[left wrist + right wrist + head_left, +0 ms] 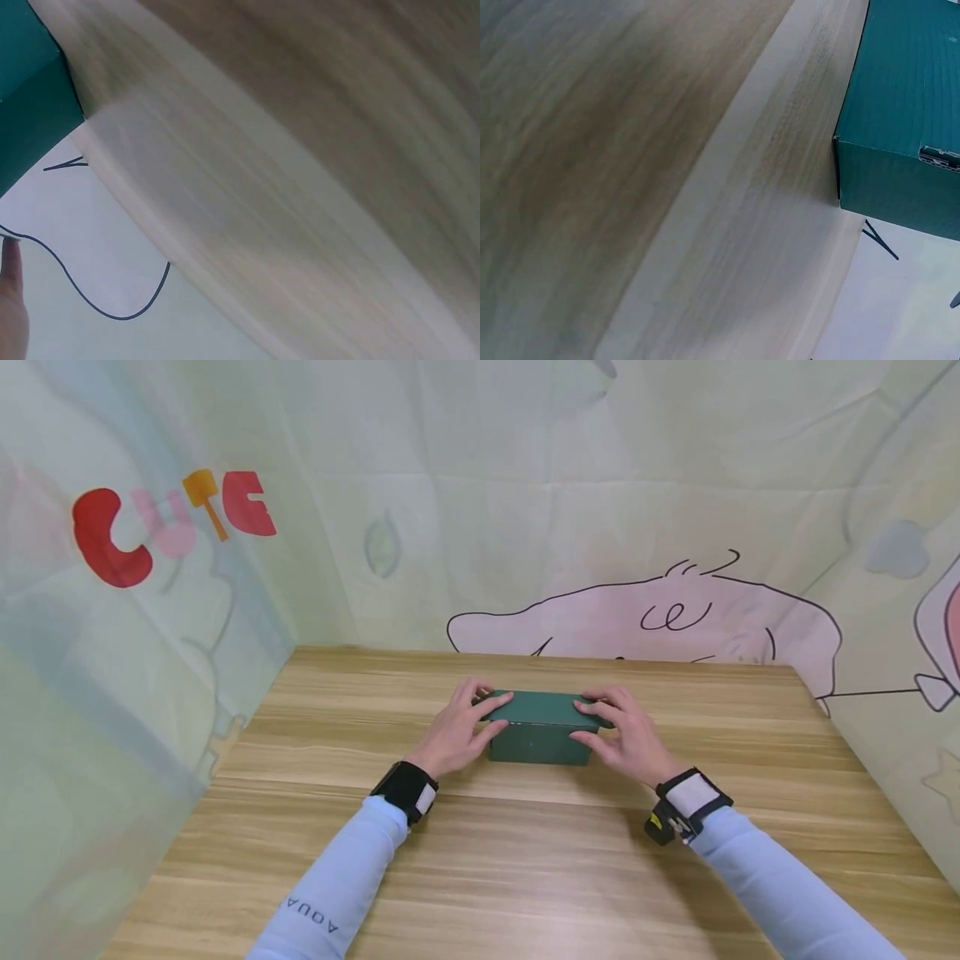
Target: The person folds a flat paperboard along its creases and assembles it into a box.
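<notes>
A dark green cardboard box (538, 745) sits on the wooden table, its long front side facing me and its lid (538, 707) on top. My left hand (456, 731) grips the lid's left end, one finger on top and the thumb at the front edge. At the right end my right hand (632, 737) holds it in a mirrored way. The left wrist view catches a corner of the box (34, 105) and one fingertip (10, 262). In the right wrist view the box's side (889, 176) shows a small torn slot (939, 158); no fingers appear there.
The wood-grained tabletop (525, 860) spreads around the box. Behind it and along both sides hangs a printed cloth (375, 485) with a cartoon outline and the colored word CUTE. Bands with small devices (405, 789) circle both wrists.
</notes>
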The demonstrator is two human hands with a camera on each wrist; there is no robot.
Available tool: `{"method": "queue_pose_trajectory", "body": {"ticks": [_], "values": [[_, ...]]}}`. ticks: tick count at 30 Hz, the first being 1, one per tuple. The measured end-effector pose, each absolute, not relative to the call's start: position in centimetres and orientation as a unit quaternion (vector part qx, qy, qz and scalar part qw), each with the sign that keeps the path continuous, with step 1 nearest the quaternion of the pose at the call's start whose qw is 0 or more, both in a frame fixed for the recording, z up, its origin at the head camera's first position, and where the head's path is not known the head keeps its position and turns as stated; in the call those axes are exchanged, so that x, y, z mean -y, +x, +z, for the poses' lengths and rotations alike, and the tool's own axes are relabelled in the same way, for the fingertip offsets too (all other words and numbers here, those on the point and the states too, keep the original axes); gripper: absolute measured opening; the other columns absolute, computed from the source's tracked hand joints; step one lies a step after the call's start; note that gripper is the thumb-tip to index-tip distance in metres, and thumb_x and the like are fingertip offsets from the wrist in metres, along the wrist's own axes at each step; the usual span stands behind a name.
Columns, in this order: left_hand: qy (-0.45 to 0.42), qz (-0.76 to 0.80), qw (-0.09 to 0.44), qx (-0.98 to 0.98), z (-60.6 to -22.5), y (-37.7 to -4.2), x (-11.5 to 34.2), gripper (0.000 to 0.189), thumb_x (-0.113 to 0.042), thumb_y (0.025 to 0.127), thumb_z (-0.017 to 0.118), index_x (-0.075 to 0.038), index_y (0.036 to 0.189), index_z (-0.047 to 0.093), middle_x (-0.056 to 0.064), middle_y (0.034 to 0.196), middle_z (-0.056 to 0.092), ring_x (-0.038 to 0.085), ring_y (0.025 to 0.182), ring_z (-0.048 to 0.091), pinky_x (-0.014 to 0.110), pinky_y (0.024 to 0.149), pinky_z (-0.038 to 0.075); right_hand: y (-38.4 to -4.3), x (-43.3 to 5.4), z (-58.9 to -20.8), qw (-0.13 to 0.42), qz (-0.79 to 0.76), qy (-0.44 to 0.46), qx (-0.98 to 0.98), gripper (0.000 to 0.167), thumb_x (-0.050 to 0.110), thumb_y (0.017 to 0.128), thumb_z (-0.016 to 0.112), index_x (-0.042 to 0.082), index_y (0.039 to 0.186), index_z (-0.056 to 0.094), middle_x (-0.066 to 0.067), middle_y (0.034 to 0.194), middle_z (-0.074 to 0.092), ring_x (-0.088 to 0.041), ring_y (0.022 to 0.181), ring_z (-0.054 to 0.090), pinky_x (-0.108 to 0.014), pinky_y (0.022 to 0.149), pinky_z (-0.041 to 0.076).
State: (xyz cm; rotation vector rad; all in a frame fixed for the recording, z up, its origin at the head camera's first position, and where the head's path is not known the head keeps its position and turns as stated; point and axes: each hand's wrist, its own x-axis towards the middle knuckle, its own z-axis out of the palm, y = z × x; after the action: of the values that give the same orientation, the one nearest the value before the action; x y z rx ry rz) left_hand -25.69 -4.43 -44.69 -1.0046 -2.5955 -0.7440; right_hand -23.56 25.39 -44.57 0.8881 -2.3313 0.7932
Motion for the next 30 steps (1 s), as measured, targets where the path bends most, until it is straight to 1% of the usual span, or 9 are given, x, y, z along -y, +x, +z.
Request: {"method": "queue_pose_trajectory", "body": {"ticks": [6,11,14,18,20,22,24,26,30], "values": [[-0.344,-0.271,0.100,0.893,-44.2,-25.6,4.5,0.044,-0.037,0.102,0.046,-0.021,0.143,0.048,0.009,0.135,0.041,0.020,0.116,0.043,0.036,0.094,0.046,-23.3,-25.7,-44.6,0.247,0.299,0.321,0.864,0.039,0.007,0.080,0.077,0.005,0.118,0.068,-0.010,0.123,0.060,-0.024,0.113,0.052,-0.035,0.088,0.043],[-0.341,-0.278,0.093,0.893,-44.0,-25.6,4.4,0.044,-0.037,0.102,0.046,-0.020,0.143,0.050,0.008,0.132,0.043,0.019,0.114,0.043,0.035,0.092,0.045,-23.2,-26.0,-44.7,0.232,0.315,0.322,0.862,0.035,0.004,0.085,0.070,0.006,0.120,0.066,-0.012,0.126,0.060,-0.025,0.115,0.051,-0.031,0.088,0.040],[-0.341,-0.288,0.096,0.890,-43.9,-25.6,4.4,0.043,-0.036,0.102,0.047,-0.019,0.141,0.052,0.006,0.127,0.045,0.018,0.111,0.043,0.034,0.090,0.044,-23.1,-26.2,-44.6,0.221,0.319,0.320,0.864,0.034,0.005,0.088,0.067,0.006,0.122,0.065,-0.013,0.127,0.060,-0.025,0.116,0.050,-0.034,0.091,0.040],[-0.333,-0.313,0.104,0.884,-43.8,-25.7,4.3,0.040,-0.035,0.101,0.049,-0.016,0.136,0.057,0.004,0.120,0.048,0.017,0.107,0.046,0.032,0.088,0.045,-23.1,-26.2,-44.5,0.206,0.331,0.301,0.870,0.031,0.007,0.091,0.064,0.007,0.122,0.064,-0.012,0.128,0.060,-0.025,0.118,0.051,-0.042,0.097,0.041],[-0.326,-0.328,0.108,0.880,-43.7,-25.7,4.2,0.039,-0.034,0.101,0.050,-0.015,0.133,0.059,0.003,0.117,0.050,0.018,0.103,0.048,0.032,0.086,0.045,-23.1,-26.2,-44.3,0.197,0.349,0.291,0.869,0.029,0.006,0.092,0.063,0.007,0.121,0.064,-0.012,0.128,0.061,-0.025,0.117,0.053,-0.046,0.097,0.044],[-0.316,-0.346,0.110,0.876,-43.7,-25.6,4.0,0.038,-0.034,0.101,0.050,-0.014,0.132,0.061,0.003,0.114,0.051,0.020,0.100,0.050,0.032,0.084,0.045,-23.1,-26.1,-44.1,0.188,0.370,0.283,0.865,0.027,0.005,0.093,0.062,0.006,0.120,0.064,-0.012,0.127,0.062,-0.026,0.116,0.055,-0.045,0.095,0.048],[-0.305,-0.368,0.109,0.872,-43.7,-25.6,3.8,0.037,-0.033,0.101,0.051,-0.012,0.130,0.062,0.004,0.112,0.051,0.020,0.100,0.053,0.031,0.086,0.047,-23.1,-26.0,-43.8,0.178,0.392,0.272,0.861,0.025,0.005,0.093,0.062,0.006,0.118,0.064,-0.012,0.126,0.062,-0.027,0.115,0.056,-0.040,0.091,0.052],[-0.291,-0.394,0.102,0.866,-43.7,-25.5,3.6,0.037,-0.032,0.101,0.051,-0.010,0.129,0.062,0.005,0.111,0.052,0.020,0.103,0.057,0.031,0.090,0.049,-23.1,-26.0,-43.7,0.168,0.407,0.258,0.860,0.024,0.006,0.094,0.061,0.005,0.117,0.065,-0.013,0.126,0.063,-0.027,0.116,0.057,-0.031,0.088,0.053],[-0.268,-0.438,0.078,0.855,-43.4,-25.4,3.4,0.039,-0.030,0.102,0.049,-0.006,0.131,0.059,0.007,0.113,0.051,0.021,0.111,0.058,0.033,0.098,0.049,-23.0,-25.9,-43.2,0.141,0.430,0.224,0.863,0.024,0.011,0.096,0.059,0.007,0.119,0.065,-0.012,0.129,0.062,-0.025,0.119,0.056,-0.012,0.085,0.047]]}}
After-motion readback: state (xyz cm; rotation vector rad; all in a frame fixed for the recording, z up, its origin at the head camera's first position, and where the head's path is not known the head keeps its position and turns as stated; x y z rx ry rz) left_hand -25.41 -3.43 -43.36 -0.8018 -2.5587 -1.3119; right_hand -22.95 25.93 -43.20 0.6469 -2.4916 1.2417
